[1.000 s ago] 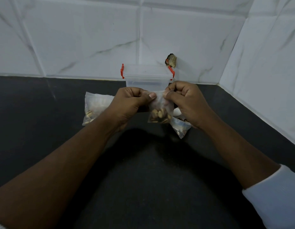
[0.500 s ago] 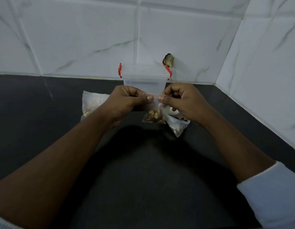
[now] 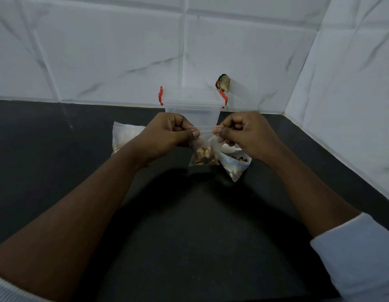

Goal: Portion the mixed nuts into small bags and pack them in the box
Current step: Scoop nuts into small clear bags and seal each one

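Surface: black matte counter [image 3: 189, 236], runs to a corner at far right.
Room: white marble-look tiles [image 3: 102, 51] on far wall and right wall; small dark scorched-looking patch [image 3: 222, 82] on far wall just right of the box.
Box: 1, clear plastic box [image 3: 192, 105] w/ lid on, 2 red clips, stands at far edge against wall, centre.
Bags, count: 3 seen. 
Held bag: small clear bag [image 3: 203, 152] w/ mixed nuts at bottom, up off counter, in front of box, between both hands.
L hand [image 3: 169, 136]: closed, thumb + fingers pinching bag's top edge, left end.
R hand [image 3: 243, 134]: closed, pinching same top edge, right end. Top strip stretched flat between the 2 thumbs.
Bag 2: larger bag [image 3: 123, 138] lying on counter left of L hand, partly hidden by wrist; nuts at its near end.
Bag 3: open bag [image 3: 235, 166] w/ nuts on counter, under R hand, corner pointing near.
Spoon: 1 white utensil [image 3: 228, 149] by bag 3's mouth, mostly hidden; type unclear.
Sleeves: pale, both arms, pushed up.
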Demonstrator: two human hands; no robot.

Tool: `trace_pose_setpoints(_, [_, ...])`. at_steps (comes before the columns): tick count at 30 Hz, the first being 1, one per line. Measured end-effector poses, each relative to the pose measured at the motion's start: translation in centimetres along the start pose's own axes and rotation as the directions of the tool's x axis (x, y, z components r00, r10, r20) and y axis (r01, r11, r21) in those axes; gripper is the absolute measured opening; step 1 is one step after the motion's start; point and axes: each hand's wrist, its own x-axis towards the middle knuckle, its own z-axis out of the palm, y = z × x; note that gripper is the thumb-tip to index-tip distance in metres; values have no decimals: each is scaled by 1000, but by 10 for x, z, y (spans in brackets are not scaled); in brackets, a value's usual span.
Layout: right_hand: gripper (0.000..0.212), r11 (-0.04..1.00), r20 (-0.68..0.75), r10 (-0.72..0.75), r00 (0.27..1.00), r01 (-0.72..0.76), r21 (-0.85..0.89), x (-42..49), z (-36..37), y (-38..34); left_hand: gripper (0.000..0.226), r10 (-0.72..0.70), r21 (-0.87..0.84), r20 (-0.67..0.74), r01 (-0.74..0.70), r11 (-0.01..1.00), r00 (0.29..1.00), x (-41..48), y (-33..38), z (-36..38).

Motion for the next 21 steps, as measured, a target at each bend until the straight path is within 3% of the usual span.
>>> trace_pose_setpoints(4, [16,996,-16,-22,1000,24,92,1,6,-1,11,4,70,-20,-3,998,1000,-2,12,-20])
trace_pose_setpoints(9, [27,990,-15,-124,992,123,-65,-3,10,-5,14,-28,244,29,20,970,999,-13,34,-60])
trace_pose_setpoints(14, [27,984,-20,-149,989,146,-98,-5,8,-8,16,-205,318,135,153,936,969,-28,43,-97])
trace_pose_setpoints(17, [26,979,-4,-154,988,152,-133,-6,9,-7,15,-300,355,30,270,895,954,-31,39,-110])
trace_pose_setpoints(21, [23,974,26,-159,987,161,-162,-8,11,-10,13,-336,555,-167,370,745,927,-28,24,-119])
